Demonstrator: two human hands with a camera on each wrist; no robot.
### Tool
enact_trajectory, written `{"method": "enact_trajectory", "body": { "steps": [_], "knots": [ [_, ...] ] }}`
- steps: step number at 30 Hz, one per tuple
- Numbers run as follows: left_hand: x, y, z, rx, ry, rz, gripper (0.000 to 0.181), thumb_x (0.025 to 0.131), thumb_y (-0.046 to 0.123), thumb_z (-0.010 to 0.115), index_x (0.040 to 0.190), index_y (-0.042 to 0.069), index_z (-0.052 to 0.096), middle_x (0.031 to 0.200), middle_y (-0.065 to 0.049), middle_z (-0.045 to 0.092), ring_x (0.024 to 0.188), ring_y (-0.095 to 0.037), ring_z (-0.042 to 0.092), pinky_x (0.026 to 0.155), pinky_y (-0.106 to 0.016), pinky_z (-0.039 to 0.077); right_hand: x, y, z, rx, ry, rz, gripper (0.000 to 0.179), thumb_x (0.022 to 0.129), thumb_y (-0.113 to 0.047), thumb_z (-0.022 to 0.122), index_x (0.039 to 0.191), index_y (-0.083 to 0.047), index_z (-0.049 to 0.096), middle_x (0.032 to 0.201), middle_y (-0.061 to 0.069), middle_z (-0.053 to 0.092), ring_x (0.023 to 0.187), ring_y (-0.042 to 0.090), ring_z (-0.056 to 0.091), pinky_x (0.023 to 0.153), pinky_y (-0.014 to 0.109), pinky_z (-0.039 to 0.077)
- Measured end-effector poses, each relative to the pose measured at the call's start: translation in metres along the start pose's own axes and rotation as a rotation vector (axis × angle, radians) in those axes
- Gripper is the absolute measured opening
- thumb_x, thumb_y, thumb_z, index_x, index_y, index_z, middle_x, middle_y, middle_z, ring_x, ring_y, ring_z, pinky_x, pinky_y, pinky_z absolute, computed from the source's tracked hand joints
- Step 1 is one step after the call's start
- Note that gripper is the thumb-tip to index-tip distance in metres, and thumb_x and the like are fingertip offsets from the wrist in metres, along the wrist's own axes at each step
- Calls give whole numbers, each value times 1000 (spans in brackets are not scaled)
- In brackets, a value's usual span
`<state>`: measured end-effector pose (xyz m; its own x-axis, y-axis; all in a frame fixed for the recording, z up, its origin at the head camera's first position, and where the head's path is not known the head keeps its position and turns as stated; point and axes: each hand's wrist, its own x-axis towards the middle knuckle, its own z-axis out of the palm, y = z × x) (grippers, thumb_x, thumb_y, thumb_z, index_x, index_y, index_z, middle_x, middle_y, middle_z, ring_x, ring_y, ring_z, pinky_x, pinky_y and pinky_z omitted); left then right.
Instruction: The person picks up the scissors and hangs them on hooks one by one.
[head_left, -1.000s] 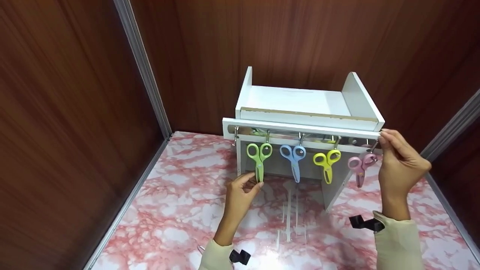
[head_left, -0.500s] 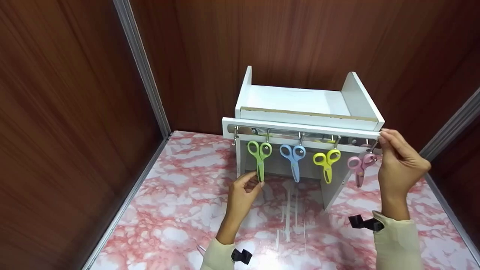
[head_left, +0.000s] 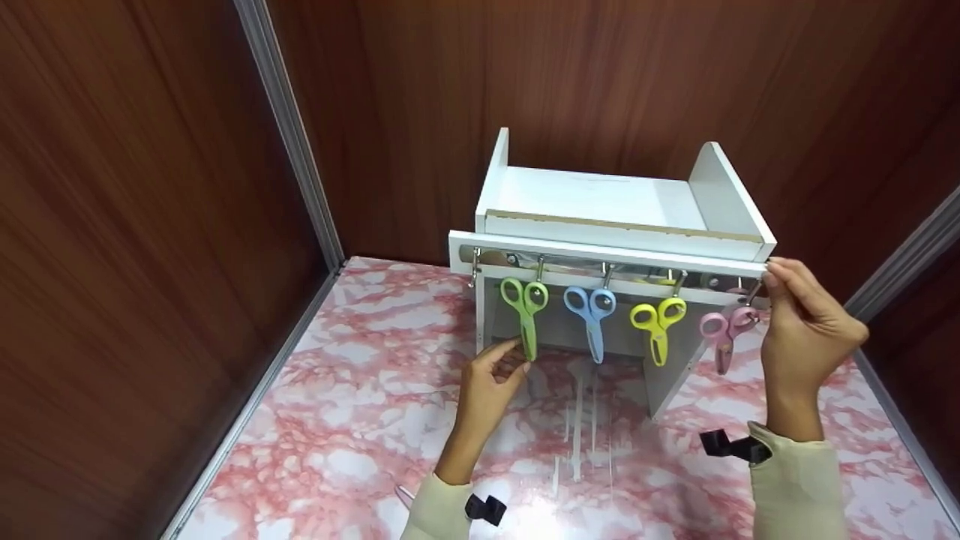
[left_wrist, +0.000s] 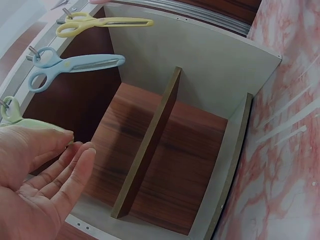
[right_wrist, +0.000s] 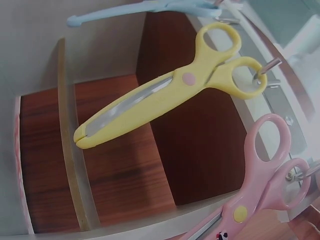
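Note:
Green scissors [head_left: 525, 307] hang by one handle loop from a hook on the white rail [head_left: 600, 247]. My left hand [head_left: 487, 390] pinches them near the blade tip; in the left wrist view, the thumb and fingertips meet at that tip and partly cover it. At the rail's far right end, my right hand [head_left: 810, 337] pinches the board's corner between thumb and fingers. Along the rail between the hands hang blue scissors [head_left: 591, 319], yellow scissors [right_wrist: 160, 95] and pink scissors [right_wrist: 265, 175], each from its own hook.
A white shelf unit [head_left: 735, 195] with raised sides stands behind the rail. The leftmost hook [head_left: 474, 268] bears no scissors. A thin pink object [head_left: 405, 495] lies by the left sleeve on the pink marbled tabletop [head_left: 337, 420]. Brown panels [head_left: 585, 75] enclose the table.
The green scissors' tip has swung slightly to the right with my left hand. The right hand keeps its grip on the rail's end. The whole head view has shifted a little.

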<state>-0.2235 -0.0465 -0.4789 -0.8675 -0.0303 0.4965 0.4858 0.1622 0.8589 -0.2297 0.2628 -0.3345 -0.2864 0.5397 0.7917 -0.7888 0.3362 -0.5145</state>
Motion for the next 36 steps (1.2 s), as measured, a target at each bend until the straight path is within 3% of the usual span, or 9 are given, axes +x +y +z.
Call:
{"method": "enact_trajectory", "body": {
  "steps": [7,15,22,27,36],
  "knots": [
    [-3,-3,-3,21,-23,-17,33,83,4,70,116,7,67,91,-6,69,73,-13,65,64,-25,58,-1,0,1,3,-1,-4,10,72,12,74,81,14,70,88,25,68,86,34,66,79,31,56],
    [-11,-7,-9,72,-30,-17,28,83,5,71,110,10,70,90,-4,69,73,-14,65,64,-25,57,-1,-1,2,6,-1,-6,10,72,13,74,81,14,70,87,27,68,85,34,66,78,30,56],
    [-22,-9,-20,111,-53,-61,24,85,14,71,109,18,70,90,1,67,74,-14,64,65,-27,57,0,0,1,16,12,-4,10,72,14,73,81,15,70,87,26,68,86,34,66,80,31,56],
    [-29,-8,-27,134,-67,-76,24,85,11,71,108,17,71,87,2,67,72,-12,64,65,-29,57,0,1,2,27,21,-3,10,72,14,74,81,15,70,87,26,68,86,34,66,81,33,56],
    [-48,-8,-43,163,-80,-99,24,87,24,69,110,19,70,90,2,66,75,-14,64,67,-28,57,-1,1,1,18,11,-7,10,72,12,74,81,15,70,87,26,68,86,34,66,80,33,56]
  ]
}}
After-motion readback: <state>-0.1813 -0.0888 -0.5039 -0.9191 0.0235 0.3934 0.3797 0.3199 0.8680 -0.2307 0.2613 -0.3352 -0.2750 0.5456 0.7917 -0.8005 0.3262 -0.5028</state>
